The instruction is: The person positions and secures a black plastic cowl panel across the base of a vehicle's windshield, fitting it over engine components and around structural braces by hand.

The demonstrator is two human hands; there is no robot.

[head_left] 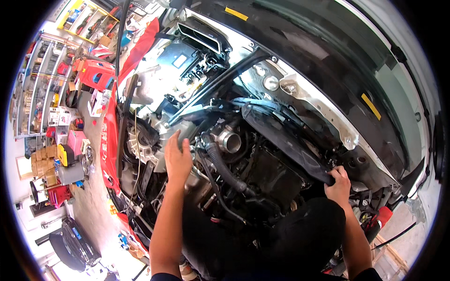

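Note:
I am over an open car engine bay. My left hand (177, 157) is raised over the left part of the engine, fingers extended, left of a ribbed black hose (218, 164) and a round metal throttle opening (230, 142). Whether its fingertips touch anything is unclear. My right hand (338, 182) grips the lower right end of a long dark plastic panel (286, 140), which lies diagonally over bundled hoses. A black strut bar (215, 84) crosses the bay above the throttle. Below the hoses, my dark-clothed knee hides part of the engine.
A red fender cover (110, 145) drapes along the left edge. Beyond it are metal shelves (42, 89), boxes, tools and a black car (72, 246). The windscreen (361, 56) and cowl border the right side; a wooden frame (389, 257) shows at lower right.

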